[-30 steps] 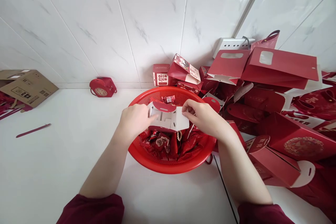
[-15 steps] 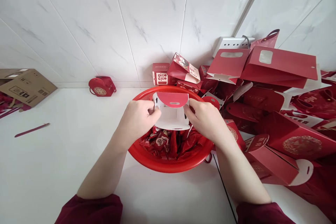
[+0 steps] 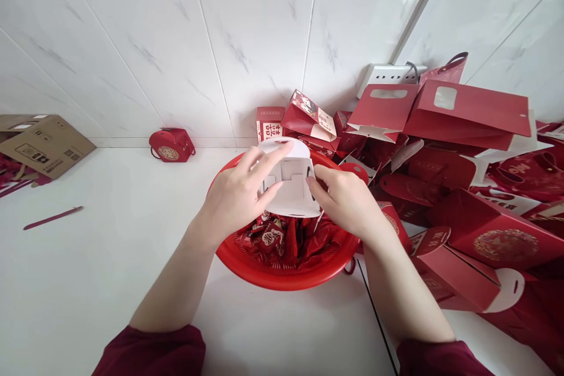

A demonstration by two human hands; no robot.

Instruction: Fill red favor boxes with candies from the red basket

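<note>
Red basket: 1, below 1 box; right hand clamped on box, left hand spread apart.

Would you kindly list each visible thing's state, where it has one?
White-lined box: open
Left hand: spread at white-lined box
Right hand: pinching white-lined box
Basket: holding red packets
Carton: open, holding red things
Round-topped red box: closed
Heaped red boxes: some open
Dark strip: lying flat
Power strip: cable at one end
</note>
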